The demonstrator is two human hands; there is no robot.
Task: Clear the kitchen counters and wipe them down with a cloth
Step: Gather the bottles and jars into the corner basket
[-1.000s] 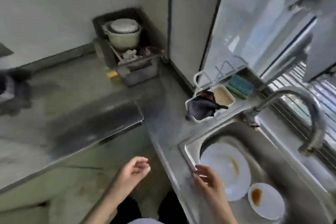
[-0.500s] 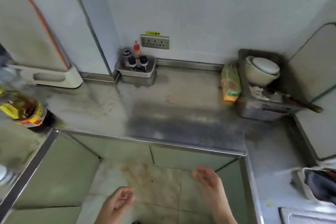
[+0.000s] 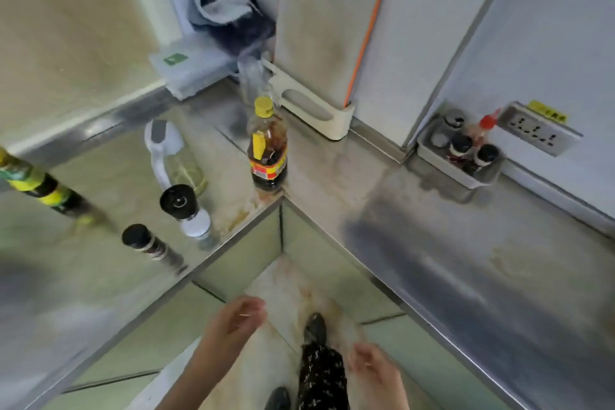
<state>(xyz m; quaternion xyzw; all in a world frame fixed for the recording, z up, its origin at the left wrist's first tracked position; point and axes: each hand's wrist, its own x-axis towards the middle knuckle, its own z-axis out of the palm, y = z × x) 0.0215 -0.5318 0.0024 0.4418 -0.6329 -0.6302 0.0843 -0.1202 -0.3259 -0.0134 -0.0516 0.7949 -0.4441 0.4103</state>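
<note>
**Clutter ahead-left of both grips; left grip nearer**

Both grips are hanging low over the floor, inside the crook of the L-shaped steel surface (image 3: 432,243), and holding nothing. The left grip (image 3: 238,318) is showing loosely curled fingers and the right grip (image 3: 372,366) is looking equally slack (blurred, so finger detail is unclear). Neither is touching the surface.

The things to clear are standing ahead and to the left. The brown sauce bottle w/ yellow cap (image 3: 267,150) is sitting right at the inner corner edge, long axis upright. Further left, near the edge, the black-topped clear grinder (image 3: 184,210) and the dark-lidded spice jar (image 3: 146,243) are also standing upright. The dark blue-and-white cloth (image 3: 226,10) is lying bunched in the back corner beside the orange-edged cutting board (image 3: 329,27), beyond the sauce bottle and well apart from both grips.

Judging by this, the left grip is sitting nearer the bottles & cloth, so a forward, leftward reach w/ a side-on hold is looking likeliest. The right grip is lying closer to the white tray of small condiment bottles (image 3: 459,173).
</note>
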